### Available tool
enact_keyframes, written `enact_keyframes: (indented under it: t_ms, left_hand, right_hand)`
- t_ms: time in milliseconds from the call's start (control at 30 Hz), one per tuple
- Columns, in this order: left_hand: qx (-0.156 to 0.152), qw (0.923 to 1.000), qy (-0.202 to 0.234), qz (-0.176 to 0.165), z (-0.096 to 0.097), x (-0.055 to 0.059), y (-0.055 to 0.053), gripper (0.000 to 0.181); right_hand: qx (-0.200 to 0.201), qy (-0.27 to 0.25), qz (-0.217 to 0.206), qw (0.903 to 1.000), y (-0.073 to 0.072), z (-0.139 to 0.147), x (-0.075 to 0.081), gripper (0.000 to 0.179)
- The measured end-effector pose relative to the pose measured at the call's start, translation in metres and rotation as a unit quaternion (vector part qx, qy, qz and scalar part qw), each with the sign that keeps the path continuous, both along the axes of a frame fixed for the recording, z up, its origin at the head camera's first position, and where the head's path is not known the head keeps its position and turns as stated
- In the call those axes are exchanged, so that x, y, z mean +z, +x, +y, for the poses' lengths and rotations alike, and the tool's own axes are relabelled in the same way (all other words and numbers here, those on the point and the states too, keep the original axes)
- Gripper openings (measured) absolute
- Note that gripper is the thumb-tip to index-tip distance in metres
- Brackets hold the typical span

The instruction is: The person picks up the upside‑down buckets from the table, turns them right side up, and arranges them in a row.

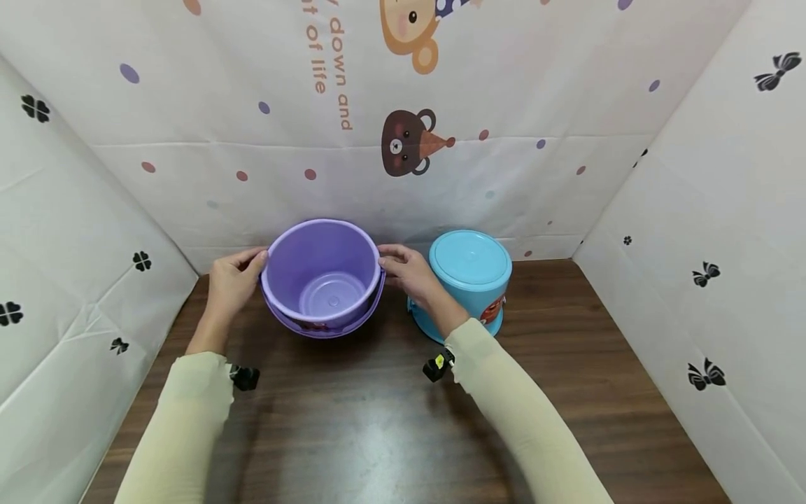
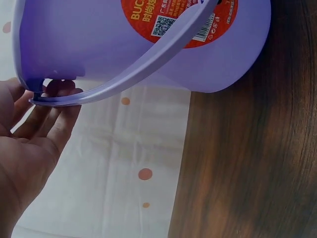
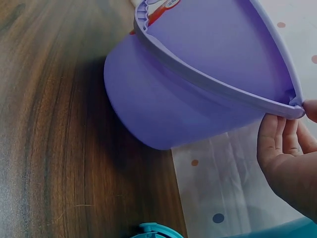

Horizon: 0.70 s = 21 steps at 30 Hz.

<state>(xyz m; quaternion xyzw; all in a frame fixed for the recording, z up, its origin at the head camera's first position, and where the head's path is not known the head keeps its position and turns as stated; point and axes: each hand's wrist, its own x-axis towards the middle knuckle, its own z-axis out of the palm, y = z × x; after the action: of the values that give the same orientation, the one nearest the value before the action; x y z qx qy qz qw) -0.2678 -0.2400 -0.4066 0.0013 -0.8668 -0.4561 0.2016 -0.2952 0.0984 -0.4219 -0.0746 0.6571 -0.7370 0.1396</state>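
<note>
A purple bucket [image 1: 334,294] stands upright on the brown table near the back wall, its mouth facing up. Its purple handle [image 2: 133,74] hangs down over the front side, across a red label [image 2: 198,29]. My left hand [image 1: 231,283] grips the rim at the left, thumb on top and fingers under the handle joint. On the opposite side my right hand [image 1: 412,273] pinches the rim where the handle [image 3: 218,87] joins it. The inside of the bucket shows only its bare round bottom.
A light blue bucket [image 1: 471,260] stands upside down just right of my right hand, its handle low at the base. White patterned cloth walls [image 1: 283,196] close off the back and both sides of the wood-grain table [image 1: 327,420].
</note>
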Motion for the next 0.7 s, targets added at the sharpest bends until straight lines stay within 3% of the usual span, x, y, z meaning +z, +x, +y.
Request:
enact_keyframes:
  t_ms: [400,700]
  left_hand:
    - [-0.036,0.9987,0.035,0.01,-0.004,-0.009,-0.005,0.029]
    - [-0.023,0.9989,0.042,-0.005,-0.007,-0.015,-0.007,0.03]
  right_hand:
    - [-0.007,-0.011,-0.003,0.9999,-0.007,-0.005,-0.001,0.039]
    - [-0.036,0.007,0.0,0.9993,-0.016,-0.015,-0.001,0.039]
